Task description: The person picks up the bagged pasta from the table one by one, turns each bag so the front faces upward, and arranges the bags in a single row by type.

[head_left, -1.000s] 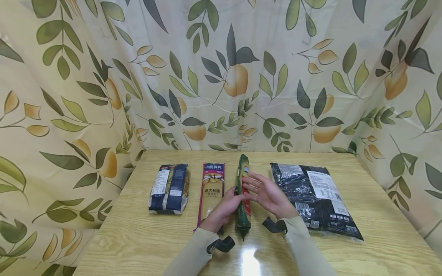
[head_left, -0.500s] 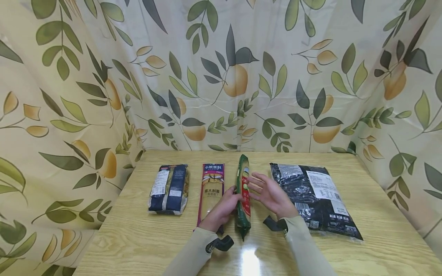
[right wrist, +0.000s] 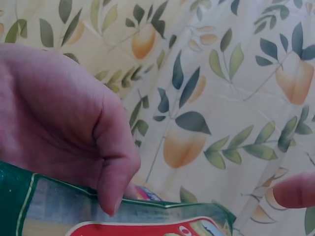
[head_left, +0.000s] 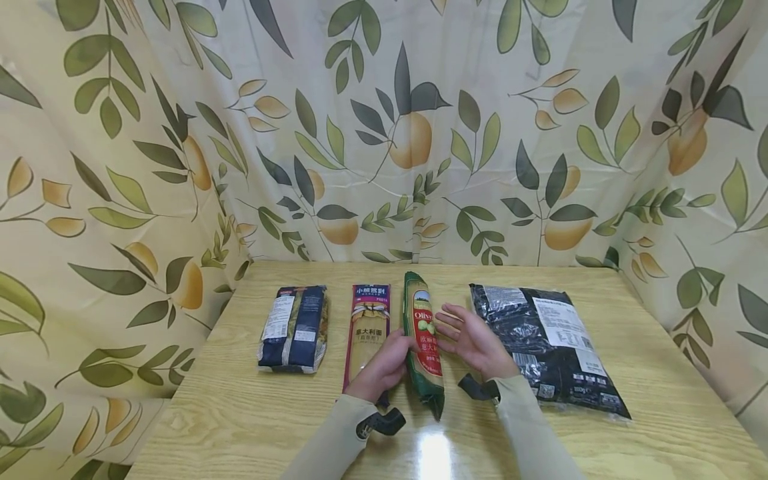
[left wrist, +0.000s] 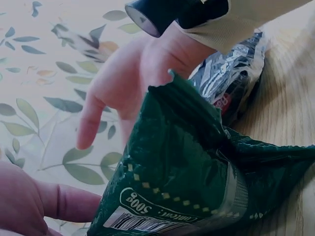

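Note:
A green packet of spaghetti [head_left: 427,337] with a red label lies between my hands in the head view, its printed front facing up. My left hand [head_left: 387,363] grips its left edge, the thumb over the front. The right wrist view shows that left hand [right wrist: 64,108] with its bent thumb on the packet's clear edge; its other fingers are mostly hidden. My right hand [head_left: 474,341], fingers extended and spread, is beside the packet's right edge. In the left wrist view the packet's green end [left wrist: 172,157] is close, with the right hand [left wrist: 138,73] behind it.
A purple-edged pasta packet [head_left: 369,327] lies left of the green one, partly under my left forearm. Farther left is a dark blue bag [head_left: 306,327]. A large black plastic bag [head_left: 510,327] lies right of my right hand. A patterned curtain [head_left: 414,200] borders the wooden table [head_left: 216,413].
The green spaghetti packet has rolled from nearly edge-on to front-up, showing more label. Its far end has shifted left and its near end right. The right hand has moved slightly off it.

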A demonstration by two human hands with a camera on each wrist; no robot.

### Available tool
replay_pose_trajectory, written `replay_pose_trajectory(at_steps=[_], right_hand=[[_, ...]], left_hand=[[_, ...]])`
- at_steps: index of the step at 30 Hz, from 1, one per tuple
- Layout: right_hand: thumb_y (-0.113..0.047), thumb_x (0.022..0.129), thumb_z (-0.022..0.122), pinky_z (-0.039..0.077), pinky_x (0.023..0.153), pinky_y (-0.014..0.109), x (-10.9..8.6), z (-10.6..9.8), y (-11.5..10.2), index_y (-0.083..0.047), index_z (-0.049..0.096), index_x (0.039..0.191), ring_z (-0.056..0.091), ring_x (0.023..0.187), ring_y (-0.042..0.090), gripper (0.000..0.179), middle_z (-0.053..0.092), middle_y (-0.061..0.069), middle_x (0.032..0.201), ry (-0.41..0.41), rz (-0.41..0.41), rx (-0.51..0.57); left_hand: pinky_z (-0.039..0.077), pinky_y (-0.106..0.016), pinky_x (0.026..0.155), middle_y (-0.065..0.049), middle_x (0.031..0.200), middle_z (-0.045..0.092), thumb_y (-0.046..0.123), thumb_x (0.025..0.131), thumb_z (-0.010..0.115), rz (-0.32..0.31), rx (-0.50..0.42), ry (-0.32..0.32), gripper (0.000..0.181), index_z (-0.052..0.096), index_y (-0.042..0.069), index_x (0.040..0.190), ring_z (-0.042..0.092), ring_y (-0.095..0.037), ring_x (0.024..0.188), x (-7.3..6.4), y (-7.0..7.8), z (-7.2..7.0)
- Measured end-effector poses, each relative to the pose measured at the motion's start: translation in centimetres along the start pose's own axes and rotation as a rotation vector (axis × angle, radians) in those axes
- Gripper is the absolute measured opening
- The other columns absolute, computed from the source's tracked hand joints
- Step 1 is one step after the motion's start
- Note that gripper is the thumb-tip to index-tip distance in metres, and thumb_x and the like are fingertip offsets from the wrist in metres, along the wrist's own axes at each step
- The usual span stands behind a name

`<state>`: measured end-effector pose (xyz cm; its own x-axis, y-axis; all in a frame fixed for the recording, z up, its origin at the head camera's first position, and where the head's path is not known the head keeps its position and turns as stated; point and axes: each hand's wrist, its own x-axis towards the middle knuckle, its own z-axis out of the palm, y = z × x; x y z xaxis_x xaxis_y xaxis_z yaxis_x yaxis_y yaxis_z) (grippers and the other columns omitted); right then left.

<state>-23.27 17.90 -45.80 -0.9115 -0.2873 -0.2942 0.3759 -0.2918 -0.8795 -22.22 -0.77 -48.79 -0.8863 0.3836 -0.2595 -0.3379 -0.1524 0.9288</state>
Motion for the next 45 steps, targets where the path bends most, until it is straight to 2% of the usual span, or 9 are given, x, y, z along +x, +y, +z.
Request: replay_pose_trajectory(at_steps=[7, 12, 18, 21, 27, 33, 38, 42, 45], right_hand=[[-0.032, 0.113, 0.032, 0.019, 0.129, 0.059, 0.2, -0.5, 0.3, -0.003, 0.002, 0.165, 0.012, 0.160, 0.044, 0.067, 0.007, 0.027, 0.172, 0.030, 0.031, 0.010], [-0.032, 0.113, 0.032, 0.019, 0.129, 0.059, 0.4, -1.0, 0.7, -0.003, 0.000, 0.165, 0.010, 0.160, 0.045, 0.068, 0.004, 0.027, 0.172, 0.020, 0.053, 0.025], [-0.032, 0.112, 0.034, 0.020, 0.129, 0.058, 0.7, -1.4, 0.8, -0.003, 0.002, 0.165, 0.011, 0.160, 0.043, 0.068, 0.006, 0.025, 0.173, 0.036, 0.074, 0.059], [-0.031, 0.112, 0.035, 0.020, 0.129, 0.058, 0.8, -1.6, 0.8, -0.003, 0.004, 0.165, 0.011, 0.160, 0.043, 0.067, 0.007, 0.024, 0.173, 0.041, 0.080, 0.068], [-0.032, 0.112, 0.035, 0.021, 0.129, 0.058, 0.8, -1.6, 0.9, -0.003, 0.004, 0.165, 0.011, 0.160, 0.043, 0.068, 0.008, 0.023, 0.173, 0.041, 0.088, 0.050], [-0.034, 0.112, 0.035, 0.021, 0.129, 0.057, 1.1, -1.8, 1.0, -0.004, 0.005, 0.165, 0.013, 0.160, 0.043, 0.068, 0.010, 0.023, 0.173, 0.050, 0.088, 0.038], [-0.035, 0.112, 0.035, 0.021, 0.129, 0.058, 1.2, -1.8, 1.1, -0.004, 0.003, 0.165, 0.014, 0.160, 0.043, 0.069, 0.008, 0.024, 0.173, 0.036, 0.101, 0.048], [-0.035, 0.112, 0.034, 0.020, 0.128, 0.060, 1.4, -1.9, 1.4, -0.004, -0.003, 0.165, 0.008, 0.160, 0.046, 0.072, 0.001, 0.027, 0.172, -0.021, 0.121, 0.045], [-0.037, 0.112, 0.032, 0.032, 0.125, 0.056, 1.5, -1.8, 1.6, -0.002, -0.005, 0.164, 0.013, 0.158, 0.047, 0.073, 0.002, 0.029, 0.171, -0.069, 0.137, 0.020]], left_hand=[[0.049, -0.049, 0.113, -0.027, 0.145, 0.054, -0.001, 0.082, 0.049, -0.014, -0.072, 0.030, 0.068, 0.039, -0.009, 0.148, 0.059, -0.037, 0.130, 0.3, -0.1, 0.0], [0.045, -0.055, 0.115, -0.028, 0.151, 0.049, 0.000, 0.086, 0.048, -0.025, -0.118, 0.012, 0.071, 0.032, -0.007, 0.154, 0.053, -0.040, 0.136, 0.2, 0.0, -0.1], [0.050, -0.045, 0.099, -0.029, 0.155, 0.044, 0.000, 0.086, 0.051, -0.058, -0.159, 0.038, 0.083, 0.018, -0.001, 0.162, 0.050, -0.036, 0.135, 0.2, 0.2, 0.1], [0.048, -0.041, 0.096, -0.028, 0.155, 0.044, -0.001, 0.085, 0.051, -0.066, -0.169, 0.046, 0.083, 0.021, 0.001, 0.162, 0.050, -0.035, 0.134, 0.3, 0.3, 0.2], [0.046, -0.052, 0.106, -0.030, 0.159, 0.036, -0.004, 0.084, 0.049, -0.070, -0.206, 0.064, 0.085, 0.018, 0.000, 0.163, 0.043, -0.042, 0.140, 0.4, 0.2, 0.1], [0.035, -0.063, 0.120, -0.032, 0.161, 0.032, -0.007, 0.084, 0.043, -0.052, -0.279, 0.051, 0.083, 0.017, 0.000, 0.163, 0.037, -0.048, 0.148, 0.3, 0.1, 0.1], [0.028, -0.063, 0.124, -0.030, 0.163, 0.028, -0.008, 0.083, 0.038, -0.022, -0.355, 0.049, 0.083, 0.013, 0.000, 0.163, 0.033, -0.046, 0.151, 0.3, 0.2, 0.0], [0.026, -0.056, 0.127, -0.027, 0.161, 0.031, -0.008, 0.081, 0.039, -0.001, -0.372, 0.079, 0.082, 0.016, -0.003, 0.160, 0.036, -0.038, 0.148, 0.5, 0.2, -0.1], [0.028, -0.051, 0.126, -0.024, 0.155, 0.039, -0.006, 0.081, 0.040, -0.005, -0.349, 0.096, 0.077, 0.026, -0.003, 0.157, 0.042, -0.031, 0.138, 0.6, 0.2, -0.2]])
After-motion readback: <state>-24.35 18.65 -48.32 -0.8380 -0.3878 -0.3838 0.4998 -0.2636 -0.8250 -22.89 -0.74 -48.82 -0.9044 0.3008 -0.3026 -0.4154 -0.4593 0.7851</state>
